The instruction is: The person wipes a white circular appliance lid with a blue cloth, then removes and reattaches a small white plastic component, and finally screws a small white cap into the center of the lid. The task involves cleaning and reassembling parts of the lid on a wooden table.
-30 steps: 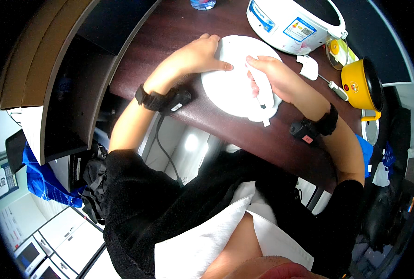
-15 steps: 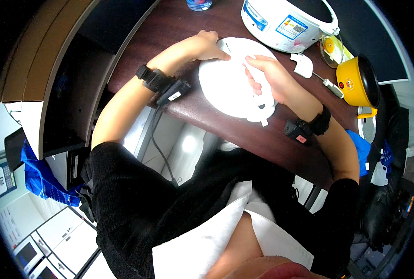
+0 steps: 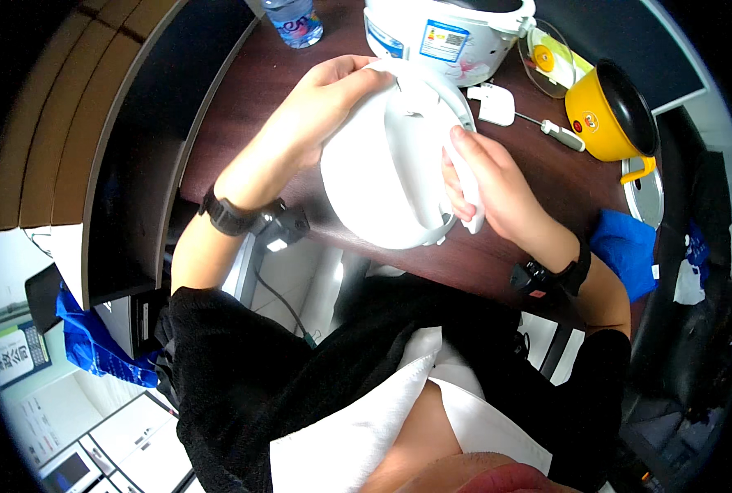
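A round white plastic lid (image 3: 358,181), seemingly a rice cooker's, is tilted up above the near edge of the dark wooden table. Gripping its far left rim is my left hand (image 3: 333,99), with the thumb on top and the other fingers partly hidden. My right hand (image 3: 493,181) is closed around a raised white strip (image 3: 470,185) along the lid's right side. Whether that strip is joined to the lid I cannot tell. Beyond the lid stands the white rice cooker body (image 3: 432,62), its dark inside showing. A small white plastic piece (image 3: 494,105) lies beside it.
To the right are a screwdriver (image 3: 565,136), a yellow pot (image 3: 600,123) and a glass lid with a yellow knob (image 3: 544,59). A blue cloth bag (image 3: 625,251) hangs at the right edge. A water bottle (image 3: 296,23) stands at the far left, near the shelf (image 3: 148,148).
The lid was lying flatter; it is now tipped up and its recessed middle shows. My right hand has moved from its top to the strip at its right side. The view has shifted right.
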Tool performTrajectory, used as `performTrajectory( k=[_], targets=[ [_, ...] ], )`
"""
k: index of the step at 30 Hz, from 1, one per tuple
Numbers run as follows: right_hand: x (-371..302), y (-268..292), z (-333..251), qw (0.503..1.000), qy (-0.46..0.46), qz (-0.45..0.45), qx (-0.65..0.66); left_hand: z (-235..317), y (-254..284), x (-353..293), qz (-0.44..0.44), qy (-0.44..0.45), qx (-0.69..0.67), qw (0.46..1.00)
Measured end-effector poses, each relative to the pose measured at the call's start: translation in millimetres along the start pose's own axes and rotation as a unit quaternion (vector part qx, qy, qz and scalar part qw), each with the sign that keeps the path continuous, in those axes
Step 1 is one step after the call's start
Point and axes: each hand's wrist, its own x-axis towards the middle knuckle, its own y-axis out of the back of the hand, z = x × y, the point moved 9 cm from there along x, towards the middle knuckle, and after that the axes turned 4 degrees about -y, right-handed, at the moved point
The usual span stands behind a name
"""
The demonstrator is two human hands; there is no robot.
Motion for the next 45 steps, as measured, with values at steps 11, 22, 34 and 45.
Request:
performTrajectory(
  k=[11, 22, 34, 45],
  targets=[
    [-27.0, 19.0, 3.2, 0.992, 0.101, 0.038, -0.061, 48.7, -45.1, -21.9, 0.056, -0.134, 0.191, 0.971],
    [-30.1, 34.1, -3.1, 0.962, 0.239, 0.086, -0.099, 73.7, -78.7, -33.7, 0.013, -0.202, 0.295, 0.934],
    [-60.0, 20.0, -23.0, 0.985, 0.143, 0.050, -0.081, 66.3, -72.8, -32.2, 0.024, -0.200, 0.238, 0.950],
    [-66.3, 21.5, -23.0, 0.983, 0.122, 0.082, -0.110, 66.0, -77.4, -33.8, 0.029, -0.173, 0.192, 0.966]
  ],
)
